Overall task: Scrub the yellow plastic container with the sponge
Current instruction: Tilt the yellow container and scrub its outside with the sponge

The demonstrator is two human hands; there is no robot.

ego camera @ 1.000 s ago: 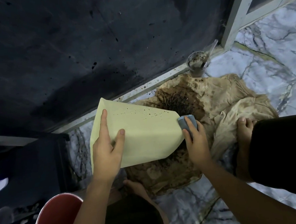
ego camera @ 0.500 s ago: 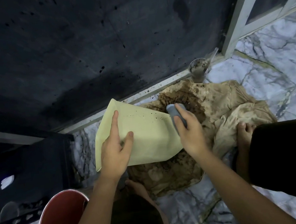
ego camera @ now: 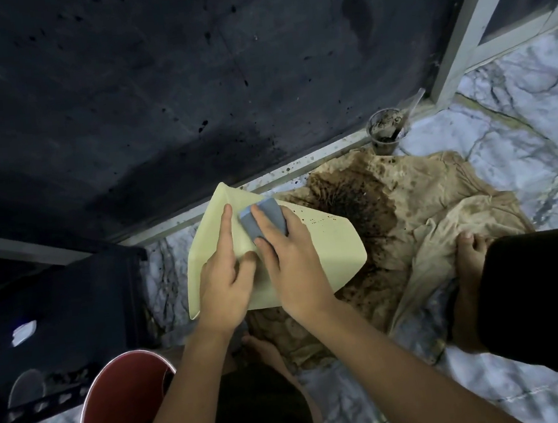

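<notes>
The pale yellow plastic container (ego camera: 330,250) is held tilted above a stained cloth, its flat side up, with small dark specks near its right part. My left hand (ego camera: 224,279) grips it from the near left, index finger stretched along the surface. My right hand (ego camera: 289,262) presses a blue-grey sponge (ego camera: 263,220) onto the container's upper left area, right beside my left index finger. The container's near edge is hidden by both hands.
A beige cloth (ego camera: 424,203) with a dark brown stain lies on the marble floor (ego camera: 519,124). A dirty plastic cup (ego camera: 386,129) stands by the metal door track. A red bucket (ego camera: 118,400) is at lower left, a black crate (ego camera: 58,320) left. My bare feet rest on the cloth.
My right hand has slid the sponge from the container's right edge leftward across its surface to beside my left hand. The container has tilted slightly.
</notes>
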